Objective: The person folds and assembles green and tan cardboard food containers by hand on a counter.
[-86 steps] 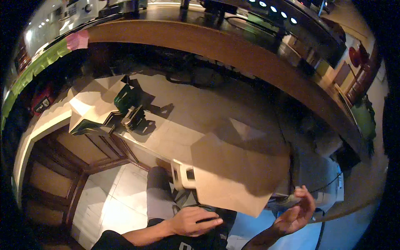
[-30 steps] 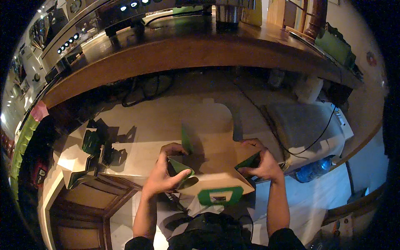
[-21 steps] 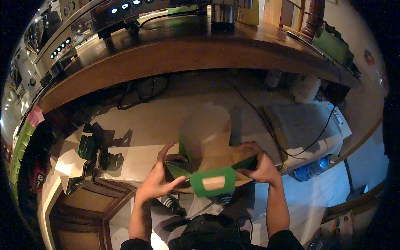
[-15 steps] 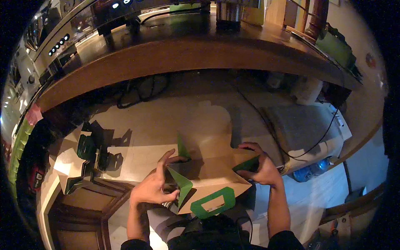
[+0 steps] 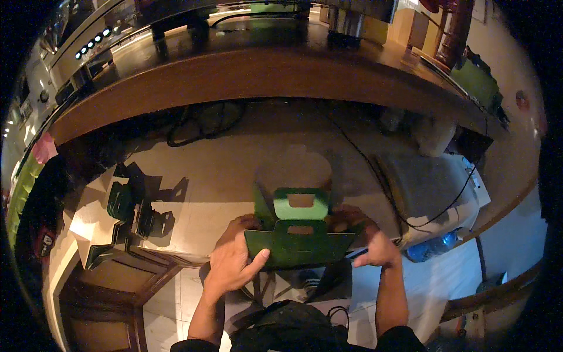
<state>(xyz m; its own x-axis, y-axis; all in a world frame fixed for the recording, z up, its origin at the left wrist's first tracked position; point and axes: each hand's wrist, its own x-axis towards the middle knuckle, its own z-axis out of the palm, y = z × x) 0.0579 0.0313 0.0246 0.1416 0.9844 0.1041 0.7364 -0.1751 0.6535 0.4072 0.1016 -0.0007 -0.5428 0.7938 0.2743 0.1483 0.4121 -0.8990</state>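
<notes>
A green cardboard carry box (image 5: 311, 252) stands upright in front of me at the near edge of the work surface. Two handle flaps with cut-out slots rise from it. The far flap (image 5: 319, 206) stands higher than the near flap (image 5: 315, 227). My left hand (image 5: 234, 261) grips its left side, thumb on the front panel and fingers tucked behind. At the right side, my right hand (image 5: 380, 246) curls round the box, its fingers partly hidden in shadow and its thumb lower down.
Tan-and-green folded cardboard pieces (image 5: 97, 226) stand at the left on the pale work surface (image 5: 205, 176). A dark cable (image 5: 375, 173) crosses the right side. Below it is a blue plastic bottle (image 5: 431, 249). A wooden shelf (image 5: 264, 76) spans the far side.
The box's tan inside faced me, with its side flaps spread and near panel folded down. Now the near panel is raised, its green outside faces me, and both handle flaps stand close together.
</notes>
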